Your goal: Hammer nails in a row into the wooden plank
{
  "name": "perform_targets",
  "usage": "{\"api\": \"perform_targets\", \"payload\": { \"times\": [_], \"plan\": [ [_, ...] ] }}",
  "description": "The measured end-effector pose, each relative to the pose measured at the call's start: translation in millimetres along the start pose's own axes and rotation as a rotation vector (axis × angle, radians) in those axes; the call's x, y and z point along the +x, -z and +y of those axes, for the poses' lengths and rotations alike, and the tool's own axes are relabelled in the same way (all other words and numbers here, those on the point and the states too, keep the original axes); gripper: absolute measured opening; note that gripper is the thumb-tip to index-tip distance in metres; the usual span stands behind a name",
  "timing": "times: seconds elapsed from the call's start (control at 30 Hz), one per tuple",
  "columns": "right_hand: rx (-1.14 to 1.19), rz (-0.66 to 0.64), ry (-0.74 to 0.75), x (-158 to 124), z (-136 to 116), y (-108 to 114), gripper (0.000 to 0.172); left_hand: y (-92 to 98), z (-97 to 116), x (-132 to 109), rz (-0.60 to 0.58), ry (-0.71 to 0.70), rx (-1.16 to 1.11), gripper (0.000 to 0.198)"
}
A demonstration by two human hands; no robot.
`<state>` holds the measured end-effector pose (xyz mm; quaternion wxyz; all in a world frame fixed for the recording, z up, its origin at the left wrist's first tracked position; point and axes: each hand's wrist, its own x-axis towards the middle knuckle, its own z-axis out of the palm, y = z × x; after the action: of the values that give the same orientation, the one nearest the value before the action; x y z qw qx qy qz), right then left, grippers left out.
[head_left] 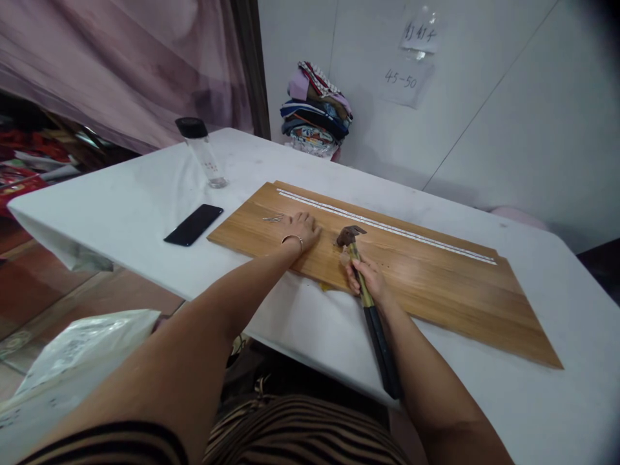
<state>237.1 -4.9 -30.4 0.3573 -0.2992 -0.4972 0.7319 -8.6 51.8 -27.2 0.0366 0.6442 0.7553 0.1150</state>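
My right hand [367, 276] is wrapped round the upper handle of a claw hammer [380, 342]. The hammer's rusty head is just over the wooden board [436, 278], and its black grip points back toward my body. On the left part of the board rests my left hand [303, 227], palm down with its fingers stretched out and a thin bracelet at the wrist. Several nails [273, 218] lie on the wood just left of those fingers. Two white measuring strips [382, 224] run along the board's far side. Small dark marks show on the wood right of the hammer.
A white-covered table [130, 187] holds the board. To the left are a black phone [194, 225] and a clear bottle [206, 155] with a black lid. Folded clothes [317, 113] are stacked by the wall beyond the far edge. A plastic bag [87, 355] lies at lower left.
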Motion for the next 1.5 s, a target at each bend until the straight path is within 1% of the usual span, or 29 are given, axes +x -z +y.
{"api": "perform_targets", "payload": {
  "times": [0.13, 0.4, 0.53, 0.7, 0.93, 1.2, 1.3, 1.37, 1.5],
  "plan": [
    [-0.003, 0.02, 0.004, 0.0, 0.4, -0.9, 0.048, 1.3, 0.5, -1.0, -0.002, 0.0, 0.009, 0.045],
    [-0.036, 0.013, 0.014, 3.4, 4.4, -5.6, 0.043, 17.6, 5.2, -6.9, -0.037, -0.007, 0.013, 0.047],
    [-0.016, 0.0, 0.008, 5.0, 5.0, -8.6, 0.043, 21.1, 4.6, -7.5, -0.038, -0.003, 0.018, 0.048],
    [0.041, 0.008, 0.012, 7.5, 7.4, -10.4, 0.039, 18.8, 1.2, -6.0, -0.038, 0.002, 0.038, 0.051],
    [0.049, 0.001, 0.017, 8.4, 5.7, -12.3, 0.042, 17.9, 0.1, -5.1, -0.032, 0.006, 0.044, 0.049],
    [0.022, 0.015, 0.028, 5.6, 4.7, -11.8, 0.043, 20.7, 4.4, -8.9, -0.039, 0.017, 0.043, 0.043],
    [-0.023, 0.009, 0.012, 4.2, 4.9, -10.6, 0.043, 20.8, 6.1, -10.6, -0.048, 0.02, 0.037, 0.041],
    [-0.055, -0.01, 0.011, 2.6, 5.1, -9.6, 0.042, 20.0, 6.7, -11.1, -0.05, 0.024, 0.04, 0.041],
    [-0.03, 0.004, 0.017, -0.4, 5.2, -6.7, 0.041, 16.0, 5.9, -10.7, -0.05, 0.027, 0.032, 0.041]
  ]
}}
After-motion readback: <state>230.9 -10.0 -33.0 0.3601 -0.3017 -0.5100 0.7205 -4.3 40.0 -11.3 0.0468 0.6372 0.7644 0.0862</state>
